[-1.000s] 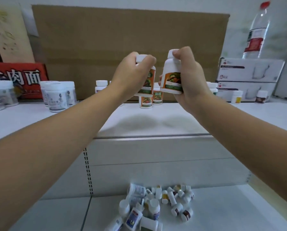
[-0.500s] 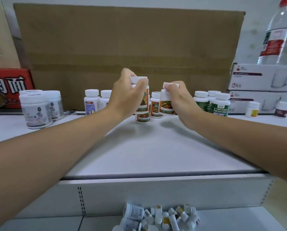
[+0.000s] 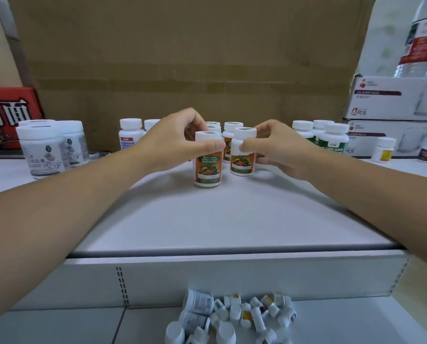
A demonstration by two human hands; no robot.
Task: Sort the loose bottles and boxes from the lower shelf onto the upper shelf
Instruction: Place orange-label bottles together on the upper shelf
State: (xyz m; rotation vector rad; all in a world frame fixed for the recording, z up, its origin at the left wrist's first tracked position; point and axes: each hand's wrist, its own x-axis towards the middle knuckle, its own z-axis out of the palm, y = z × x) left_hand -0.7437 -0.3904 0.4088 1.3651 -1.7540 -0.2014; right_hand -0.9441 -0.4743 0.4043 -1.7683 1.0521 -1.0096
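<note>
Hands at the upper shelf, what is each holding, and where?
Left hand pinches the front vitamin bottle under its cap; right hand, the neighbouring bottle likewise.

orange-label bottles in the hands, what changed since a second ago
Both hands lowered their bottles from mid-air. The left hand now holds its white plastic bottle with an orange label standing on the white upper shelf. The right hand pinches the matching bottle beside it, also set down. Neither is let go. The pile of small white bottles on the lower shelf is unchanged.
</note>
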